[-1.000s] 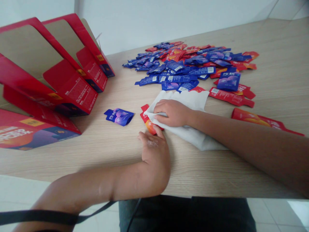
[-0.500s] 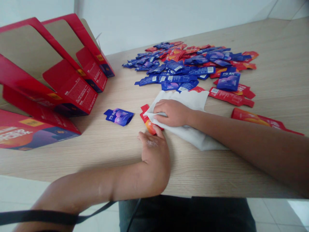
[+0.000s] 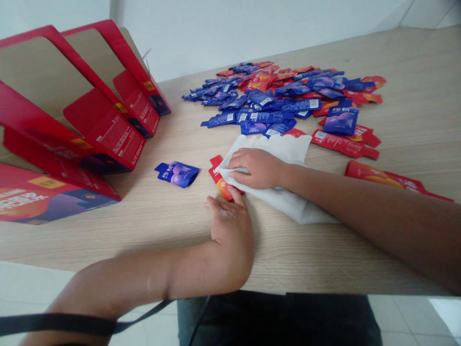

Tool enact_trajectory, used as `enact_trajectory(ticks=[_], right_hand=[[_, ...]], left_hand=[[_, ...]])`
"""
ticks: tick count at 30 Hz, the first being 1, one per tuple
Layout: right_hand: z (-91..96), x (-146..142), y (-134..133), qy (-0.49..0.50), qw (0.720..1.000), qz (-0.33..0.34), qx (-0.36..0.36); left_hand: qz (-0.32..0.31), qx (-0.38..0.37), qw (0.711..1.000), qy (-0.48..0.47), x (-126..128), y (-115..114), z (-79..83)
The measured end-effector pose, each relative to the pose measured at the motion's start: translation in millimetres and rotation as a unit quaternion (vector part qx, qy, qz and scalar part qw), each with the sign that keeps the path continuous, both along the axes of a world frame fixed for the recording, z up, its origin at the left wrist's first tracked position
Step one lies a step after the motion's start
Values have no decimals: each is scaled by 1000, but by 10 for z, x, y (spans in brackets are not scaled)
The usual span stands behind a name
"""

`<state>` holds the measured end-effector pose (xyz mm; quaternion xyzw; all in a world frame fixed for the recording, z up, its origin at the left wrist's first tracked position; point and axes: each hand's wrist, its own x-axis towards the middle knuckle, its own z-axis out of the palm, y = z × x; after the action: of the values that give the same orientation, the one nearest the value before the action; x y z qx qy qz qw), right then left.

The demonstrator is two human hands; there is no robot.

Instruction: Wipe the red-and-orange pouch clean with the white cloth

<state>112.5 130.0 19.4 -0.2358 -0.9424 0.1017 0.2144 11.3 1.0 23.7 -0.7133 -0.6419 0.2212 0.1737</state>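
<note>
A white cloth (image 3: 284, 197), creased and spread on the table, is bunched in my right hand (image 3: 257, 168). The hand presses it down over a red sachet (image 3: 218, 175) with an orange print. Only the spout end and the left side of that sachet show; the cloth covers the rest. At the sachet's near end, my left hand (image 3: 232, 226) steadies it with the fingertips, wrist sharply bent. Some of its fingers are hidden. A blue sachet (image 3: 178, 174) with purple round shapes lies alone to the left of both hands.
A pile of blue and red sachets (image 3: 266, 103) spreads behind the cloth. Another red sachet (image 3: 389, 179) lies beyond my right forearm. Several open red cardboard boxes (image 3: 118, 139) stand at the left. A white wall (image 3: 252, 33) rises behind the wooden table (image 3: 173, 226).
</note>
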Motion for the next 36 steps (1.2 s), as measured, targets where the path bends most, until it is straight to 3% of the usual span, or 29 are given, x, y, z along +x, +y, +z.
enact_trajectory(ticks=[36], right_hand=[[-21, -4, 7, -3, 1000, -1, 3]], left_hand=[[-13, 22, 999, 33, -17, -6, -56]])
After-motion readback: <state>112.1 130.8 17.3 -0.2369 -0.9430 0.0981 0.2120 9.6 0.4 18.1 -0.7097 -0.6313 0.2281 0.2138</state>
